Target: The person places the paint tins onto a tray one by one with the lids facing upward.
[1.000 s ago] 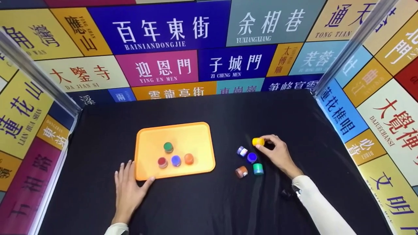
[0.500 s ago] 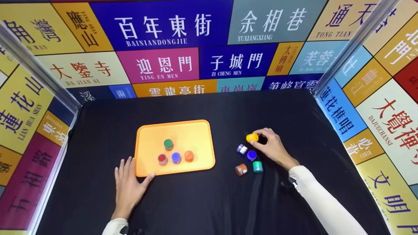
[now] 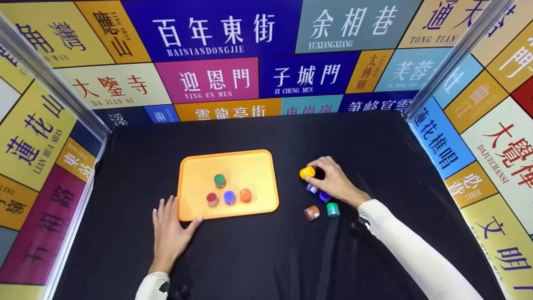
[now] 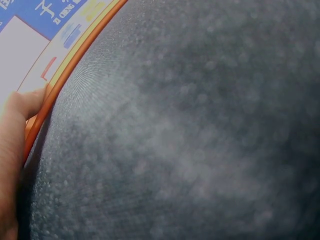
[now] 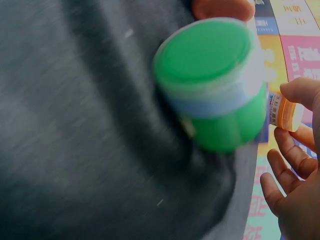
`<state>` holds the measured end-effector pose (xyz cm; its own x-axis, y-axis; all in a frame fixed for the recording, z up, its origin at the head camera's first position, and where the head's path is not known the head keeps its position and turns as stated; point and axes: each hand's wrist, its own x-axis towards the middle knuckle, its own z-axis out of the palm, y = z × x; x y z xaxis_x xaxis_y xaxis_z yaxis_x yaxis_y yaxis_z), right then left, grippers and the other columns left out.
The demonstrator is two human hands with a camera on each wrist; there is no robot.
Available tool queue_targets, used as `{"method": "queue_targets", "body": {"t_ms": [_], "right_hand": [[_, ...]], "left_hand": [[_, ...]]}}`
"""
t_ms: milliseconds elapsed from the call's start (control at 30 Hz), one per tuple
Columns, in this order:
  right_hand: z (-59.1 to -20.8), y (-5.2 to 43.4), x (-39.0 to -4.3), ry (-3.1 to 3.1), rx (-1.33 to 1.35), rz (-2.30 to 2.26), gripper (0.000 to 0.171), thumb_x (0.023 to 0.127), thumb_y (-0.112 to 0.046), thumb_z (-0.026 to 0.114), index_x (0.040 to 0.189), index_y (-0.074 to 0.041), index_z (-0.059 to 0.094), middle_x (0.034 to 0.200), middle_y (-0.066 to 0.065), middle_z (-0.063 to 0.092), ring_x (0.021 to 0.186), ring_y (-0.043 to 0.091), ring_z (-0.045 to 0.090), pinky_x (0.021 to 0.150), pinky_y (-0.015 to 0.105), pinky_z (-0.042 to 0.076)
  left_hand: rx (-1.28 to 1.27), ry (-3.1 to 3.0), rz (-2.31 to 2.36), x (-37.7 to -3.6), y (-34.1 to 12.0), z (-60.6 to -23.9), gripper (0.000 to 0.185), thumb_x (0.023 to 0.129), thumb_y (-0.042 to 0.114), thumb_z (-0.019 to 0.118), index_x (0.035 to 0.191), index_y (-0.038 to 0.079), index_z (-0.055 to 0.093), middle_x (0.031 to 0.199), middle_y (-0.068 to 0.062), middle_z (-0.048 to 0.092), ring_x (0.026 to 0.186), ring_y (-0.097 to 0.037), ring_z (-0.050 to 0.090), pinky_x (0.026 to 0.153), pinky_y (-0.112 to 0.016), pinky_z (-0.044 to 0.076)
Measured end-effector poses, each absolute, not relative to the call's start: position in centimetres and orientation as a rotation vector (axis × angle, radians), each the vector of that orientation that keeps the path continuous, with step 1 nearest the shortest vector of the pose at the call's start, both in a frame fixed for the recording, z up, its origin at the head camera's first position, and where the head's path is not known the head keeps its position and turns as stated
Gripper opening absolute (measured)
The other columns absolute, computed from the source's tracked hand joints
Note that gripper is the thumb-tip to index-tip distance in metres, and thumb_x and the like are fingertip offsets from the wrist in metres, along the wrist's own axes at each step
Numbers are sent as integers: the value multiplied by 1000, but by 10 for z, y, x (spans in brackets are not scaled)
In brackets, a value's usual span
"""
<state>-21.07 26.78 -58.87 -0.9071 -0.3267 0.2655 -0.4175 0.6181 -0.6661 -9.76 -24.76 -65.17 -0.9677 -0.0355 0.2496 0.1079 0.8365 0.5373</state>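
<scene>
My right hand (image 3: 335, 181) pinches a yellow paint jar (image 3: 307, 172) between thumb and fingers, above the cloth to the right of the orange tray (image 3: 260, 166). Beneath that hand a purple jar (image 3: 311, 189) and a blue jar (image 3: 324, 197) are partly hidden. A brown jar (image 3: 311, 213) and a green jar (image 3: 332, 209) lie nearer; the green one looms large in the right wrist view. My left hand (image 3: 170, 235) rests at the tray's near left corner, fingers extended along its side, thumb on the rim. On the tray stand dark green (image 3: 219, 180), red (image 3: 212, 198), violet-blue (image 3: 229, 197) and orange (image 3: 245, 195) jars.
Black cloth (image 3: 258, 258) covers the table, with folds running toward the front. Printed panels (image 3: 208, 79) enclose the back and both sides, joined by metal corner posts (image 3: 458, 62).
My right hand has carried the yellow jar leftward, toward the tray, passing over the purple and blue jars. My left hand stays at the tray's corner; the head view has shifted slightly.
</scene>
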Motion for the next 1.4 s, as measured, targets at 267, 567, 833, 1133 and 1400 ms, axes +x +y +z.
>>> {"method": "queue_targets", "body": {"t_ms": [267, 567, 833, 1133, 1400], "right_hand": [[-579, 243, -224, -2732, 773, 1085, 35, 94, -22, 90, 124, -6, 78, 114, 7, 72, 113, 28, 59, 101, 44, 54], [-575, 222, -233, -2808, 854, 984, 35, 96, -25, 88, 125, -8, 78, 115, 7, 71, 114, 29, 58, 102, 47, 53], [-576, 209, -234, -2827, 892, 945, 36, 97, -27, 87, 127, -9, 78, 118, 7, 71, 115, 28, 58, 102, 47, 52], [-576, 186, -238, -2787, 1020, 921, 36, 95, -22, 88, 125, -6, 78, 115, 8, 71, 113, 30, 56, 100, 48, 49], [-578, 160, -241, -2788, 1125, 861, 38, 95, -24, 87, 127, -5, 78, 119, 8, 74, 114, 29, 57, 101, 48, 47]], "left_hand": [[-52, -2752, -814, -100, -246, -651, 103, 91, 53, 87, 163, -6, 43, 169, -30, 42, 163, -52, 24, 135, -66, 8], [-54, -2751, -812, -101, -245, -653, 102, 91, 52, 87, 163, -7, 44, 169, -31, 42, 163, -52, 25, 134, -67, 9], [-69, -2760, -811, -103, -243, -654, 103, 92, 54, 86, 163, -7, 43, 170, -30, 41, 163, -52, 25, 134, -67, 9], [-68, -2755, -816, -102, -245, -652, 102, 92, 52, 87, 163, -6, 43, 170, -29, 40, 163, -52, 25, 134, -67, 8], [-60, -2766, -789, -99, -248, -654, 103, 91, 52, 87, 163, -7, 43, 170, -29, 41, 163, -52, 25, 134, -67, 9]]}}
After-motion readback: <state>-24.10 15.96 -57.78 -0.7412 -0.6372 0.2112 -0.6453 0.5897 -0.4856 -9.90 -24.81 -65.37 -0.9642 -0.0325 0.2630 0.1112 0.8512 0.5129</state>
